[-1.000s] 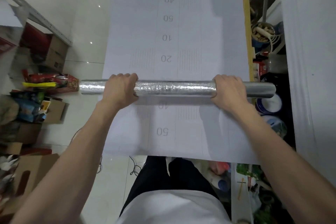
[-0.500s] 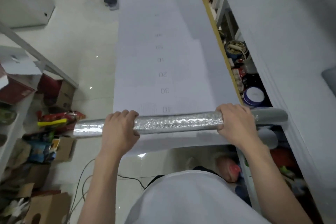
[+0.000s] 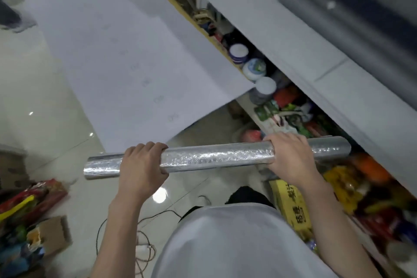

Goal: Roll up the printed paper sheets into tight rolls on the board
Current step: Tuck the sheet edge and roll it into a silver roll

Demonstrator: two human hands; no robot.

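Two hands grip one silver roll [image 3: 216,157] in mid-air, off the board's near end. My left hand [image 3: 144,165] wraps it near its left end; my right hand [image 3: 291,156] closes over it towards the right end. One printed paper sheet [image 3: 126,58] lies flat on the board [image 3: 180,10], numbers faint in the blur. I judge one roll finished and, possibly, this sheet left to roll.
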